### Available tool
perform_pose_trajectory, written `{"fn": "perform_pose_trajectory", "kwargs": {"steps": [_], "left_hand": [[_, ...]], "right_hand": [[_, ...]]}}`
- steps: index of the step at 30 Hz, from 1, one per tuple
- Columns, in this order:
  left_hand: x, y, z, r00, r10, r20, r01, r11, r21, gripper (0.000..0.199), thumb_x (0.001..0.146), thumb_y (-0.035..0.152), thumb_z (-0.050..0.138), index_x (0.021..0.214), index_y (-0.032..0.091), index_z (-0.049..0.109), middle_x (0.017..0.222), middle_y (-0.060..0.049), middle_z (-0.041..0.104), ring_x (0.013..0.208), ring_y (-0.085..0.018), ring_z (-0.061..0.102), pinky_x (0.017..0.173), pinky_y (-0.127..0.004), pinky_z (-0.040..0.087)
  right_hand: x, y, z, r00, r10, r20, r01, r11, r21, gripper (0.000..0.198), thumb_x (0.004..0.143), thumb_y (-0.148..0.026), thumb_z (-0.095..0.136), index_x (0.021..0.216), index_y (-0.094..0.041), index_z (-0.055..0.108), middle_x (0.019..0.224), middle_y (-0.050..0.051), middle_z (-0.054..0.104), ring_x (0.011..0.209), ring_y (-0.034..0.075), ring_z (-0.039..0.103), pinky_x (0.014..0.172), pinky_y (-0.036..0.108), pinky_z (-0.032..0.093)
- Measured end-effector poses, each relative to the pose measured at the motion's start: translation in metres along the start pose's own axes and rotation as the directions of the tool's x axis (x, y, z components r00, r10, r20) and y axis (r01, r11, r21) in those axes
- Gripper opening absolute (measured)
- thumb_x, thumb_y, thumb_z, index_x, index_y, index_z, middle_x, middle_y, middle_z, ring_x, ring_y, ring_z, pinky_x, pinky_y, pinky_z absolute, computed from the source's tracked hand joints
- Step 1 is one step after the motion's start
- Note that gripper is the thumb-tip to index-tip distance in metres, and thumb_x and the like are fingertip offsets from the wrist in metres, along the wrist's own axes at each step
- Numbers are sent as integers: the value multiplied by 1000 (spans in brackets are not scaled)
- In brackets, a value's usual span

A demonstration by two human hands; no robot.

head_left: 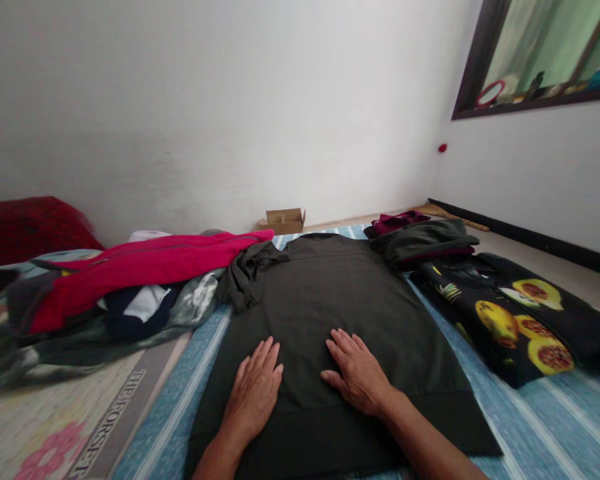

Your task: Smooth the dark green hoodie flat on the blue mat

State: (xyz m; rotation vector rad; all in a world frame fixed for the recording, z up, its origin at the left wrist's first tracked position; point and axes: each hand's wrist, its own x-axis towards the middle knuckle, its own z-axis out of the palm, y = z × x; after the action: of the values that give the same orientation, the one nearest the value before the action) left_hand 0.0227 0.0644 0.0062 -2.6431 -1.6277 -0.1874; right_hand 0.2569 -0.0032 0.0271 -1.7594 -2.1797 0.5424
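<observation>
A dark grey-green sweatshirt [325, 293] lies spread out in front of me, its neckline at the far end and its wide hem close to me. My left hand [255, 390] rests flat on its lower left part, fingers stretched forward. On the lower right part lies my right hand [355, 370], palm down with the thumb apart from the fingers. The left sleeve [253, 270] is bunched beside the shoulder. The right sleeve [425, 240] reaches out over dark red cloth at the far right.
To the left lies a heap of clothes with a bright pink-red garment [155, 263] on top. At right is a folded black garment with papaya prints [520, 313]. A blue striped sheet [180, 400] lies underneath. A cardboard box [285, 220] stands by the wall.
</observation>
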Motion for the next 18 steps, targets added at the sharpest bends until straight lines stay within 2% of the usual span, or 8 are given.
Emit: {"fn": "perform_pose_trajectory", "kwargs": {"steps": [5,11,18], "left_hand": [[0,0,-1,1000,-1,23,1,1000,23,51,90,31,26,135,13,43,145,-10,38,134,-22,33,107,-43,28],[0,-2,3,999,10,-42,-10,1000,4,49,89,30,30,133,15,46,142,-10,42,132,-22,36,105,-43,31],[0,-3,5,999,8,-51,-8,1000,5,49,89,31,30,133,16,45,142,-10,42,132,-22,36,106,-43,31]], "right_hand": [[0,0,0,1000,-5,-5,5,1000,7,65,93,-54,30,142,-12,33,150,12,22,139,25,15,113,43,12],[-1,0,0,1000,-3,-12,3,1000,15,65,92,-54,32,142,-13,33,150,12,22,139,24,16,113,42,12],[0,0,-1,1000,-1,-6,2,1000,21,65,92,-54,31,142,-13,34,150,12,22,139,24,15,113,42,11]]}}
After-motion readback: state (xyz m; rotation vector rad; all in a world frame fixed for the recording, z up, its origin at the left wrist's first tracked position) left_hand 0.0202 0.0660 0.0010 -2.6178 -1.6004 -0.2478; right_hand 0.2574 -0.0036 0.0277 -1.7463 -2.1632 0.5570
